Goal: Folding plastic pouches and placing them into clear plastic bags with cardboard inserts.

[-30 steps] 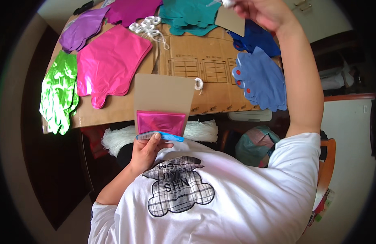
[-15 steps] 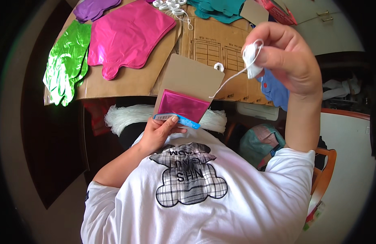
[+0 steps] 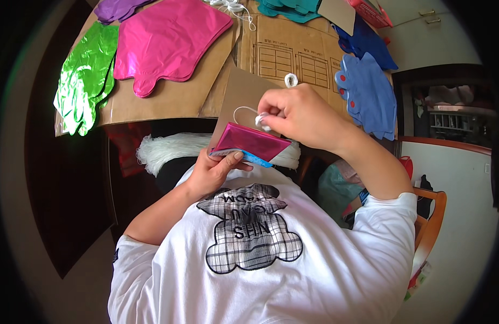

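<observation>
My left hand (image 3: 216,168) grips the near edge of a folded pink foil balloon (image 3: 248,141) with a blue strip under it, backed by a brown cardboard card (image 3: 240,93). Just above it, my right hand (image 3: 298,114) pinches a small white bundle of ribbon (image 3: 262,121) between thumb and fingers, and a thin white loop of that ribbon curls to the left over the card. The right palm is hidden behind its back.
A flattened cardboard sheet (image 3: 292,51) carries flat foil balloons: green (image 3: 85,75), pink (image 3: 168,40), purple (image 3: 120,8), teal (image 3: 284,8) and blue (image 3: 368,92). A white ribbon roll (image 3: 290,80) and loose white ribbons (image 3: 230,6) lie on it. White fringe (image 3: 163,148) hangs below.
My right hand has come down from high on the right with the white ribbon and now sits right over the pink balloon. The left hand keeps its hold.
</observation>
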Tool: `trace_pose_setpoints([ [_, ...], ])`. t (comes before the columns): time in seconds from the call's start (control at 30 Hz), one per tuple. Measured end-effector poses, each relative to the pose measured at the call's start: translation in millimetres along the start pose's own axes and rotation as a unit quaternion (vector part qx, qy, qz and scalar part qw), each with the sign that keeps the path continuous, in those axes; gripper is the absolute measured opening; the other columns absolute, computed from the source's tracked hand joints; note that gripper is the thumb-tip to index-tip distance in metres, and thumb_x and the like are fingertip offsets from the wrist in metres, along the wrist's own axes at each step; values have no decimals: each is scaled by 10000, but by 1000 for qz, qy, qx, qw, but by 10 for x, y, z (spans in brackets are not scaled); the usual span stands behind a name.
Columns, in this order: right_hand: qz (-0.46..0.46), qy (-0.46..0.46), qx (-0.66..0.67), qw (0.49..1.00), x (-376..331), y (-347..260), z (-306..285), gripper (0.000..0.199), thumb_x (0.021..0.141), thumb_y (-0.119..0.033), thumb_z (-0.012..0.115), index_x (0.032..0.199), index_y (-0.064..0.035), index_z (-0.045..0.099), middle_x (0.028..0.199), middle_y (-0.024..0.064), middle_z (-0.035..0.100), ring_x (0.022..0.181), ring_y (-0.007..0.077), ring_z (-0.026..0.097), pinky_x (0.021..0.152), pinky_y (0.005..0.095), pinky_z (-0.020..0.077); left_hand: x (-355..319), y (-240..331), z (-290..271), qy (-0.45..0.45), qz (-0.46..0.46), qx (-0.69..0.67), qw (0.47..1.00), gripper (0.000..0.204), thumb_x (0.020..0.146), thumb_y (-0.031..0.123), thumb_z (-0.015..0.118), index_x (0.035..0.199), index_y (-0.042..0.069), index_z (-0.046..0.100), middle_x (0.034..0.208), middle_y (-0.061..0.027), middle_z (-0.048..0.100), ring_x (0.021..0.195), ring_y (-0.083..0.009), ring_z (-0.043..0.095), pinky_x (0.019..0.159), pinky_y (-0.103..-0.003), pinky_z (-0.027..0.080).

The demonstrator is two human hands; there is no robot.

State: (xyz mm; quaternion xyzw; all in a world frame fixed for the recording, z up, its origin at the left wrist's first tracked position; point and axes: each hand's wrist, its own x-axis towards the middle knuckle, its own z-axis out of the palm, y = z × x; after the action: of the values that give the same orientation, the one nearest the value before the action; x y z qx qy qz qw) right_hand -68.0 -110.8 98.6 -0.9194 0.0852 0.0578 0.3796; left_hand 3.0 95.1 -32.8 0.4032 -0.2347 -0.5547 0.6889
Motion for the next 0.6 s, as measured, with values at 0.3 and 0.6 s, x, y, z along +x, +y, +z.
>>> trace_pose_setpoints([
  [0.3,10,-177,100,979,115,84,54,151,750,-53,657,873,35,666,743,103,674,675,120,620,632,258,485,-37,-7,-5,-17,-30,21,999,261,973,172,507,1144,-14,573,1027,-96,651,878,-163,647,784,-302,555],
  [0.6,201,-253,390,862,263,258,13,207,863,-118,573,982,28,658,860,32,680,716,74,605,647,221,470,-68,6,5,45,-80,-60,994,291,966,215,528,1084,-42,598,961,-140,672,838,-204,668,748,-312,565],
])
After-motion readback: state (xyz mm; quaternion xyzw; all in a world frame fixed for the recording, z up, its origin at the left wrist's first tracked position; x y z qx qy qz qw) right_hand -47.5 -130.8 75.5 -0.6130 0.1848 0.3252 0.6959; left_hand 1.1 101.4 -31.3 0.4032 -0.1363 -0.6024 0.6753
